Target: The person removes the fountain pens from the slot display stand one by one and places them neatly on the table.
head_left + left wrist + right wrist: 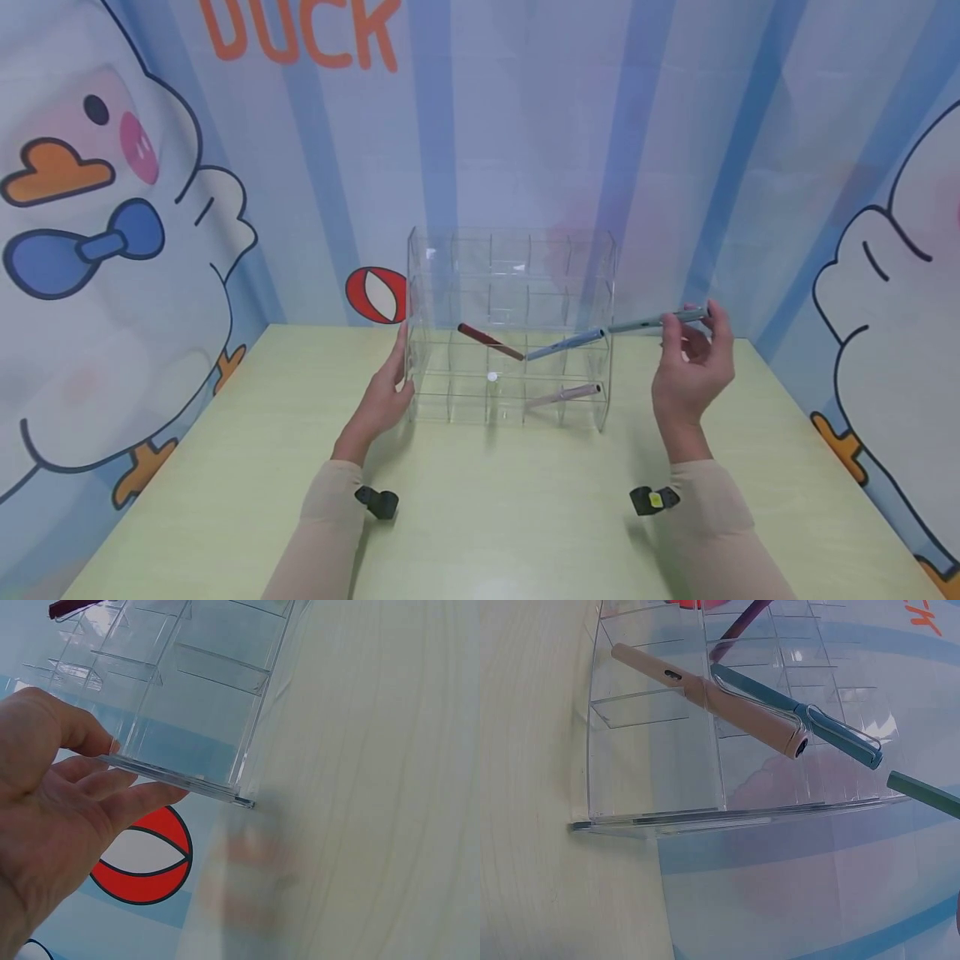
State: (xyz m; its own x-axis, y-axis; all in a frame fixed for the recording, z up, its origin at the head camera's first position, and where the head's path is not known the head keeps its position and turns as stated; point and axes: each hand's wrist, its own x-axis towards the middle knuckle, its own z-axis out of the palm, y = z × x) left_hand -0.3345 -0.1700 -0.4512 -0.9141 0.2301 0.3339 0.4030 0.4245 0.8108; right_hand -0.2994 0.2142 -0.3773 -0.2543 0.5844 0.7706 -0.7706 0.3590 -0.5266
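Four pens show: three in the clear acrylic rack (510, 325), dark red (489, 341), blue (564, 344) and pink (562, 395), and one slim grey-green pen (658, 320) pinched level in the right hand (690, 367), just beside the rack's right edge. One left hand (384, 392) rests straight-fingered against the rack's left wall.

Bright, even, soft light fills all three views. On the table (225, 467), faint shadows lie just under the forearms and beside the clear rack (510, 325), whose panels carry small white glints. The head view bends slightly at its edges. Both wrist views look mildly hazy.
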